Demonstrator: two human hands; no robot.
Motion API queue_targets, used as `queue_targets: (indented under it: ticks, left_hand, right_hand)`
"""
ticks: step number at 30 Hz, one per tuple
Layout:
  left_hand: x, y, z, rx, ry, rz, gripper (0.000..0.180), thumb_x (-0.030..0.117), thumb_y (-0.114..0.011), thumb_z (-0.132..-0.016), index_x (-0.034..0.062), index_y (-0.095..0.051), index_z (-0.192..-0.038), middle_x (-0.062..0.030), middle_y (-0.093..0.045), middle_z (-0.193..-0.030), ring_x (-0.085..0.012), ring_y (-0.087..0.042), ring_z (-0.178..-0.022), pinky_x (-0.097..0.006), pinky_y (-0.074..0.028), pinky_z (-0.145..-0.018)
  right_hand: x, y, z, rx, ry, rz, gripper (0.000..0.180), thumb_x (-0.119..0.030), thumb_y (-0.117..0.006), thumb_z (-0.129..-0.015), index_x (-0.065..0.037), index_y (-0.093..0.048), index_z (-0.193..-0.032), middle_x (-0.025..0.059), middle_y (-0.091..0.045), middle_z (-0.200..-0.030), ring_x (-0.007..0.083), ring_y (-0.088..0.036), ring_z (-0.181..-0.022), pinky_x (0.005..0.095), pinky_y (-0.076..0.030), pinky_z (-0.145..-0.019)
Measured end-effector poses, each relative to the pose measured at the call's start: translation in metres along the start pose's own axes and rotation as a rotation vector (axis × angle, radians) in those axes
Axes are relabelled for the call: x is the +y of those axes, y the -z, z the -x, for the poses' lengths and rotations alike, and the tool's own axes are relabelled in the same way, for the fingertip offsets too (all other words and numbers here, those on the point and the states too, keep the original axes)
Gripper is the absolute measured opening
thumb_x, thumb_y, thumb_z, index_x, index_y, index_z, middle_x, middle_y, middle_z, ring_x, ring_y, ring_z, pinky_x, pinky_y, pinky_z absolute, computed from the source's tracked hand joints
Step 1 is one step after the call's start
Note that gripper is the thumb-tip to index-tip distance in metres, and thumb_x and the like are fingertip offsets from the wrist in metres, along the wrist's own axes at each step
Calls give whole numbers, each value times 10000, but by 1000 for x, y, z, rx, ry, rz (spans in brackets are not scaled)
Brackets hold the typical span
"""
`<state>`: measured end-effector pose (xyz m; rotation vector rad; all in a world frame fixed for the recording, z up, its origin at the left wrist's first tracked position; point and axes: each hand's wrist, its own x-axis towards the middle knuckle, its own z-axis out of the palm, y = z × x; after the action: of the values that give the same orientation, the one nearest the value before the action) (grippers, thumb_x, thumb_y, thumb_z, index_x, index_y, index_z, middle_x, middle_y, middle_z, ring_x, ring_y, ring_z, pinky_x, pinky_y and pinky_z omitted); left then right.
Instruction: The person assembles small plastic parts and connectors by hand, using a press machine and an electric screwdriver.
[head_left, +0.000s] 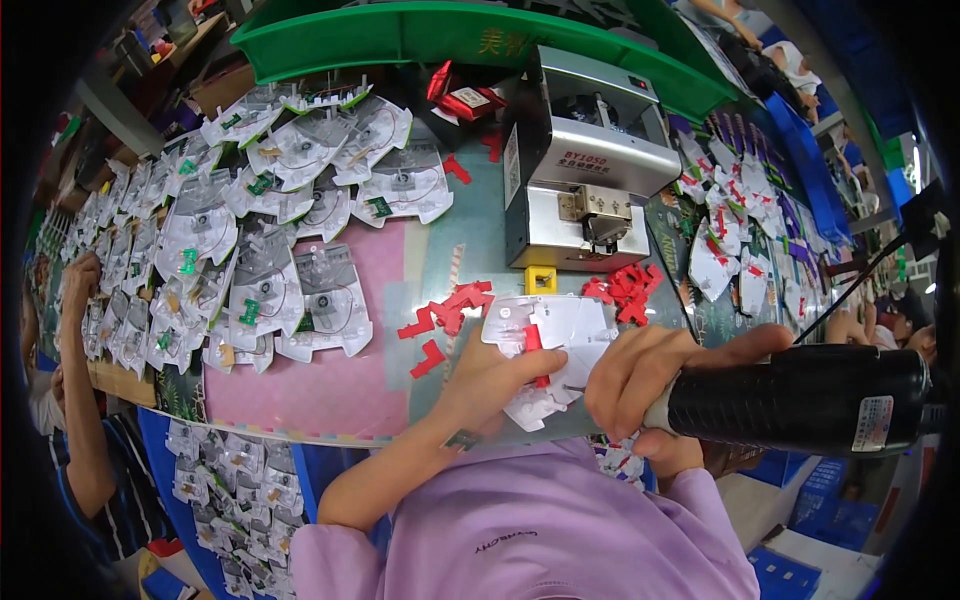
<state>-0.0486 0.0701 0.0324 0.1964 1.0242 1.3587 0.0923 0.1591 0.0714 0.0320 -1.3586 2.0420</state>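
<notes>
- Clearly, the white plastic panel [553,340] lies flat near the front edge of the tabletop [320,385], just in front of the grey screw-feeder box [585,165] that stands toward the back.
- Left hand [495,378] is pressed down on the panel's left part, fingers spread and closed over it, with a small red clip [535,345] showing between the fingers.
- Right hand [640,385] is wrapped tight around the nose of a black electric screwdriver [800,400], whose tip meets the panel's right side; the tip itself is hidden by the fingers.
- By its look the panel is a thin moulded shell: light, fairly stiff, but likely to flex or crack at its tabs and cut-outs if levered.
- Smooth plastic of this kind would probably slide on the mat, so a flat palm holding it down suits it better than a pinch at one corner.
- Best hold, I judge, is along its broad flat middle or its thicker outer rim, away from the thin tabs.
- Loose red clips [450,305] lie scattered just left of the panel, and another heap [625,285] sits at its back right corner; they look tiny and light, easy to flick away.
- Many finished white panels [270,230] with wiring cover the left half of the tabletop, overlapping one another.
- Behind the feeder box, a green tray [400,40] runs along the back edge.
</notes>
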Motion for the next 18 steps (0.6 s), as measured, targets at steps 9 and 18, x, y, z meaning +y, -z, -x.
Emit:
queue_targets:
  ticks: [9,18]
  left_hand:
    - [-2,1,-1,-67,-12,-24,474,-17,-649,-682,-5,-456,-1116,-99,-581,-986,-166,-587,-855,-284,-482,-717]
    - [-22,-1,-2,83,-211,86,363,6,-633,-696,-29,-512,-1036,-83,-601,-905,-142,-601,-752,-278,-499,-624]
  right_hand:
    - [12,-8,-2,56,10,-10,232,-176,-664,-725,-29,-485,-706,55,-503,-530,173,-490,-483,272,-401,-486]
    - [5,1,-3,121,71,-19,245,-190,-667,-726,-32,-482,-699,55,-498,-519,175,-483,-475,275,-398,-482]
